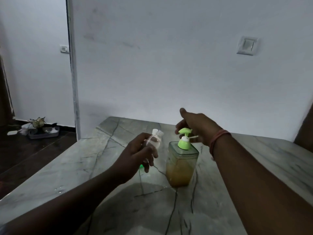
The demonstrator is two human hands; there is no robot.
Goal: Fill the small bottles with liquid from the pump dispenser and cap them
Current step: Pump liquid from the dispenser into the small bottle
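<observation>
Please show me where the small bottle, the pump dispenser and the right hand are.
small bottle (155, 140), head view, clear body.
pump dispenser (182, 165), head view, jar wall.
right hand (197, 127), head view, back of hand.

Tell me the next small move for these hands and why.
Probably bring the small bottle under the pump's nozzle. The left hand grips it beside the pump dispenser, flip cap open, while the right hand hovers by the green pump head; the nozzle points away from the bottle.

home interior, marble table (118, 209), wall switch (247, 45), dark wood floor (33, 150)
</observation>
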